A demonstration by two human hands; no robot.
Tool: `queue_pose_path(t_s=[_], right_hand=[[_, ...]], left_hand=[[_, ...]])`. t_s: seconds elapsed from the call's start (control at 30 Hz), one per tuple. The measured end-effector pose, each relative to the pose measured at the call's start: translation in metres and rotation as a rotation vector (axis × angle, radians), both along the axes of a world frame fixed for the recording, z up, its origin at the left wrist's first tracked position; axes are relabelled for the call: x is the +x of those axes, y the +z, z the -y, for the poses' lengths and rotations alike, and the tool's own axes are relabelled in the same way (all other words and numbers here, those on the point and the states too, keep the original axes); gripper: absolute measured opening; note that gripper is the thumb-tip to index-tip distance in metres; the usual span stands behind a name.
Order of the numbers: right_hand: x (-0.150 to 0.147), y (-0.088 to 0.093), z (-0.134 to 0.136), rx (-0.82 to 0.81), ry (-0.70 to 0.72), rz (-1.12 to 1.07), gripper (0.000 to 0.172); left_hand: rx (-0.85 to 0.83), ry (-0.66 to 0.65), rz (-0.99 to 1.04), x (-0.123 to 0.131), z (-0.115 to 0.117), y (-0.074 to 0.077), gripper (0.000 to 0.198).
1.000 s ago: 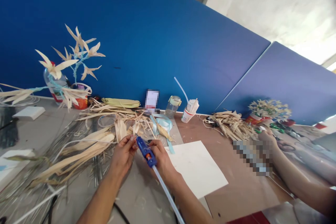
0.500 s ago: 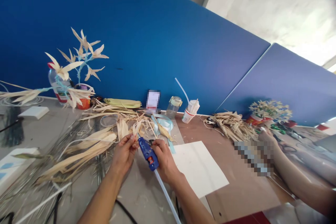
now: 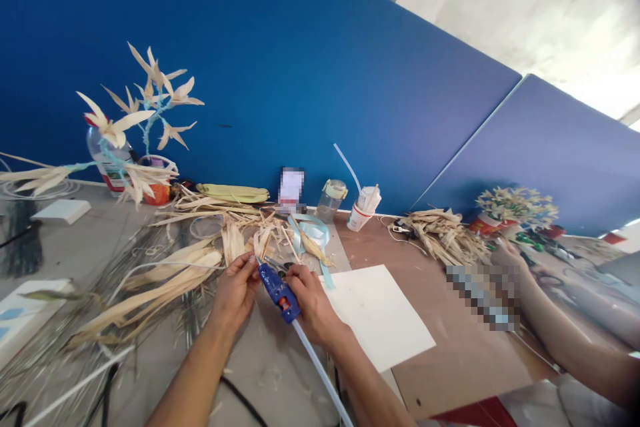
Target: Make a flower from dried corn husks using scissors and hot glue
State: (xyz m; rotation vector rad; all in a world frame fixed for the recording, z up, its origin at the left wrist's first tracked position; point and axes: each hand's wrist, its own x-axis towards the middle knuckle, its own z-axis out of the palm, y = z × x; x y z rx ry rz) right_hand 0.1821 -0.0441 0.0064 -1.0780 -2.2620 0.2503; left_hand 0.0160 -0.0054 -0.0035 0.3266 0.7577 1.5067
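Note:
My right hand [image 3: 313,303] is closed round a blue hot glue gun [image 3: 277,293], which tilts up and to the left. A long translucent glue stick [image 3: 320,373] sticks out of its rear. The gun's nozzle meets the fingertips of my left hand [image 3: 237,293]. Those fingers are pinched together on a piece of pale corn husk [image 3: 263,238]; its lower end is hidden by the fingers. Just behind the gun lies a dark-handled tool, mostly covered. Dried corn husks [image 3: 165,287] spread over the table to the left of my left hand.
Husk flowers on blue-wrapped stems [image 3: 157,107] stand at the back left by a plastic bottle [image 3: 113,167]. A white sheet [image 3: 380,317] lies to the right. Behind it are a clear jar [image 3: 331,200] and a paper cup [image 3: 360,217]. Another person's arm [image 3: 550,320] reaches in at the right.
The gun's nozzle has shifted slightly left and now sits against my left fingertips. My left hand keeps its pinch. The view has tilted a little.

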Motion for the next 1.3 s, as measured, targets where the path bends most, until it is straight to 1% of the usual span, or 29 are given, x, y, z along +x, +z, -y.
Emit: queue_pose_path(t_s=[0.1,0.23,0.4,0.5,0.6,0.67,0.77,0.93,1.03,1.13,1.23,1.3], right_hand=[[0.002,-0.003,-0.002,-0.015,-0.001,-0.056,0.02],[0.003,-0.008,-0.006,-0.053,-0.006,-0.196,0.024],[0.004,-0.008,-0.008,-0.139,-0.025,-0.376,0.017],[0.008,-0.008,-0.01,-0.118,-0.07,-0.428,0.016],[0.014,-0.008,-0.012,-0.056,-0.168,-0.446,0.015],[0.019,-0.008,-0.013,0.0,-0.263,-0.419,0.016],[0.029,-0.006,-0.01,0.044,-0.402,-0.298,0.015],[0.057,-0.001,0.003,0.001,-0.557,0.008,0.014],[0.078,-0.003,0.012,-0.063,-0.645,0.137,0.014],[0.095,-0.005,0.016,-0.194,-0.725,0.232,0.019],[0.106,-0.005,0.017,-0.325,-0.736,0.268,0.023],[0.113,-0.004,0.019,-0.375,-0.72,0.275,0.024]], left_hand=[[-0.001,0.003,0.001,0.0,0.001,0.002,0.04],[0.05,-0.01,0.011,0.001,0.002,0.003,0.036],[0.062,-0.025,0.002,0.001,0.001,0.001,0.031],[0.071,-0.033,-0.02,0.001,0.002,0.0,0.03],[0.073,-0.03,-0.036,0.001,0.002,0.001,0.03],[0.071,-0.026,-0.039,0.002,0.002,0.001,0.03],[0.077,-0.028,-0.035,0.002,0.001,0.0,0.03],[0.095,-0.04,-0.01,0.001,0.0,-0.002,0.026],[0.102,-0.052,-0.001,0.001,0.0,-0.003,0.026],[0.11,-0.067,0.007,0.002,0.0,-0.005,0.026],[0.122,-0.076,0.009,0.001,-0.001,-0.007,0.024],[0.126,-0.08,0.009,0.001,0.0,-0.007,0.024]])
